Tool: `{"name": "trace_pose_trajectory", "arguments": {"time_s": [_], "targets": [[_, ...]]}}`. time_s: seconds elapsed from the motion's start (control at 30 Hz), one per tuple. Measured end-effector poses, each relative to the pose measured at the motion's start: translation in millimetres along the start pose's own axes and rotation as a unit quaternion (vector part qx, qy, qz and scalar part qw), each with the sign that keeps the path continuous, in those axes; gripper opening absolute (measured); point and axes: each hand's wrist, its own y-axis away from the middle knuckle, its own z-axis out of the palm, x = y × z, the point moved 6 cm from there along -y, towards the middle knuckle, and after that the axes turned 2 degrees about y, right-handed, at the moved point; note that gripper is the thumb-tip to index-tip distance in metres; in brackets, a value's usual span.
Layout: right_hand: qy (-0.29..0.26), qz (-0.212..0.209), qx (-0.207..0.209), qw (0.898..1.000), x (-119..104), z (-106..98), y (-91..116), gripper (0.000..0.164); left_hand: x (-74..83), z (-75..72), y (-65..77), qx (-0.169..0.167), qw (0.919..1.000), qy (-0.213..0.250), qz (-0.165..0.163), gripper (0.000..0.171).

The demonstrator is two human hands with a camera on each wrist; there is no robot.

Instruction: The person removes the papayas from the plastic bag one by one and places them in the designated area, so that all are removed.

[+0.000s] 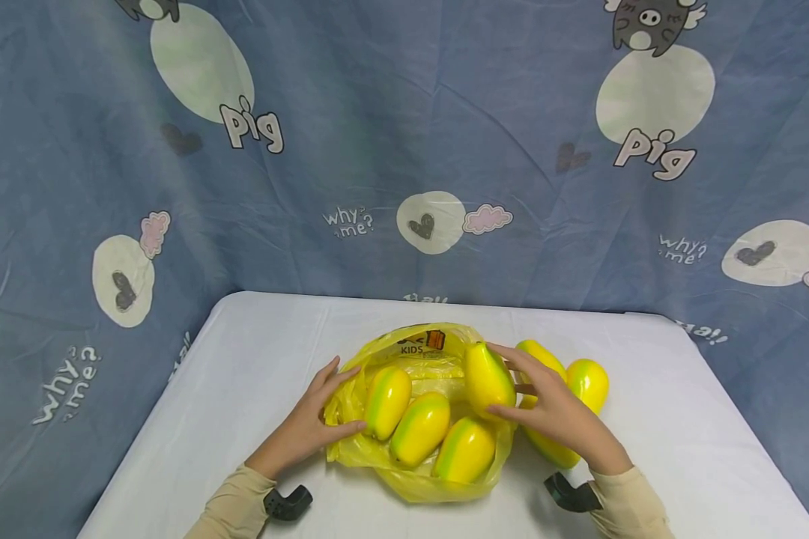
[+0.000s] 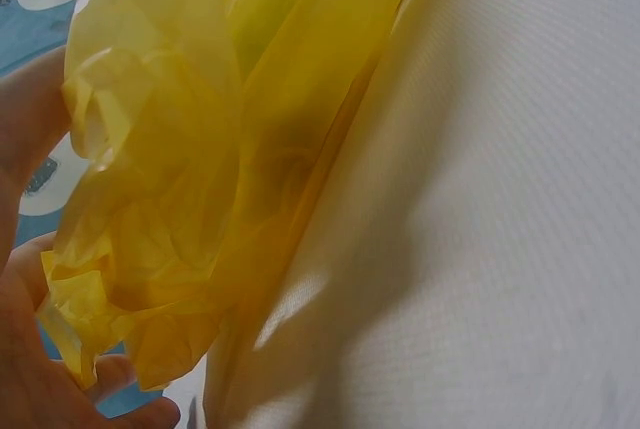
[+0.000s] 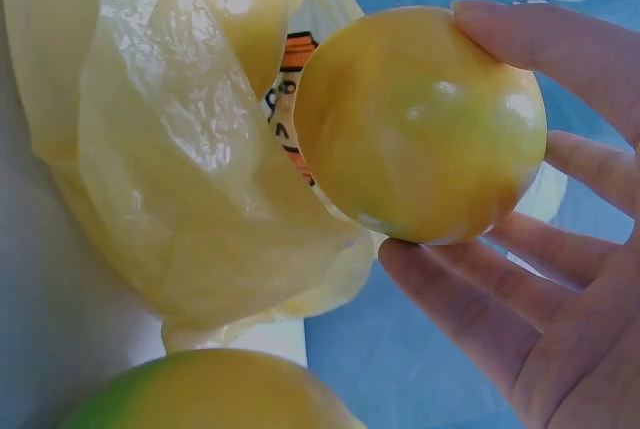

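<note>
- The right grip point(image 1: 554, 404) held a yellow-green fruit point(image 1: 488, 380) at the right rim of the yellow bag point(image 1: 423, 488).
- The left grip point(image 1: 308, 423), fingers spread, touched its left side.
- Three bagged fruits point(image 1: 421, 429) lay inside; loose fruits point(image 1: 589, 380) sat rightward on the tabletop point(image 1: 688, 457).

Yellow-green fruits point(image 1: 421, 429) inside and beside yellow bag point(image 1: 438, 491)

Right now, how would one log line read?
right hand: holds fruit | left hand: touches yellow bag | inside: three fruits visible | outside: more fruits
</note>
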Motion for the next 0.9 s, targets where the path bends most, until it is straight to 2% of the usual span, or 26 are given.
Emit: {"name": "trace_pose_trajectory", "arguments": {"time_s": [0.4, 0.9], "targets": [[0.017, -0.006, 0.049, 0.999, 2.7, -11.5, 22.1, 0.087, 2.0, -1.2, 0.7, 0.003, 1.0, -0.003, 0.005, 0.087], [0.027, 0.027, 0.093, 0.995, 12.8, -25.9, 47.9, 0.085, 1.4, -0.9, 0.7, 0.001, 1.0, -0.006, 0.0, 0.087]]}}
